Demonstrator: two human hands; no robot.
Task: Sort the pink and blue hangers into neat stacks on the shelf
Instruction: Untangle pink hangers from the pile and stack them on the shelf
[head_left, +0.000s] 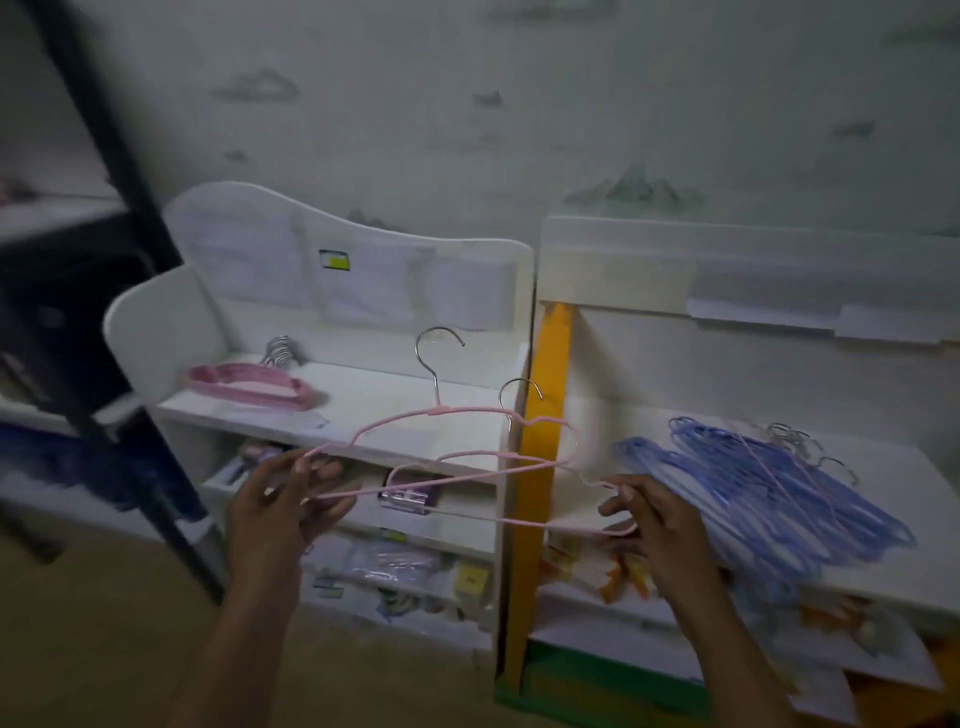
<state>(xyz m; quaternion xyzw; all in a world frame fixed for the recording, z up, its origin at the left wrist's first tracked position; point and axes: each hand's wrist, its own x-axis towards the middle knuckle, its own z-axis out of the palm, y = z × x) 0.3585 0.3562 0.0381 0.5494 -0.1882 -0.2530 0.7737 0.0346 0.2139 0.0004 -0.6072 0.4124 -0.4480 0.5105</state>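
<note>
My left hand (283, 506) and right hand (657, 525) are bare, with no gloves, rings or watch on them. Both my forearms are uncovered up to the bottom edge of the view, with no sleeve showing. My fingernails are short and plain.

Yellow post (540, 519) between units; purple box (408, 493) on lower shelf

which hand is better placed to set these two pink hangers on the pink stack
Left, probably. The left hand grips the pink hangers at the end nearer the pink stack on the white shelf; the right hand pinches the far end, beside the blue hangers.
</note>
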